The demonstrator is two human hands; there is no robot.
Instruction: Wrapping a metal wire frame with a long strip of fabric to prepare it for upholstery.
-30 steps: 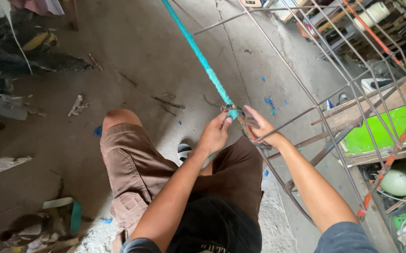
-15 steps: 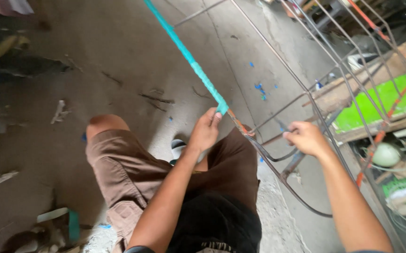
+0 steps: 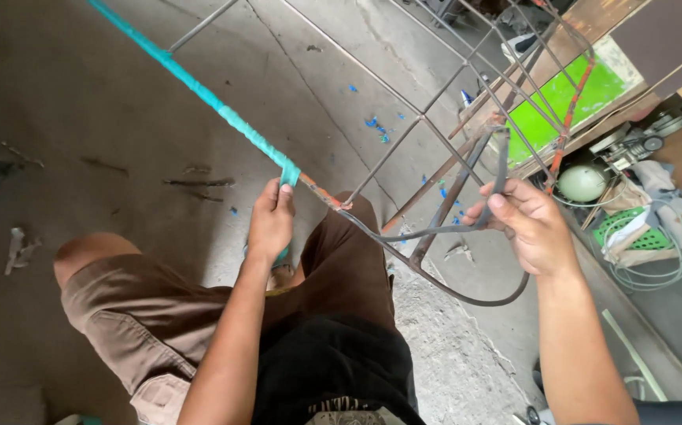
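Two hands are working on one rusty wire frame (image 3: 467, 142), and they are now standing well apart where a second ago they were meeting at the same spot. The left hand (image 3: 270, 220) is staying closed on the rod where the teal wrap (image 3: 215, 102) ends, its fingers (image 3: 282, 197) curled around the tail of the strip and pinning it there. The right hand (image 3: 534, 228) is drawing away to the side, its fingers (image 3: 502, 203) clamped on a loop of grey strip (image 3: 451, 232) that is trailing back to the rod near the left hand and sagging in an arc below. That pull-out is paying out slack strip, so the wrapping looks paused at the teal end rather than advancing. The grey strip's joint with the rod is hard to make out behind the knee in brown shorts (image 3: 144, 315). Farther off, blue scraps (image 3: 372, 124) are lying on the concrete floor (image 3: 81, 118). The green board (image 3: 569, 94) and clutter beyond are partly cut off by the frame's bars.
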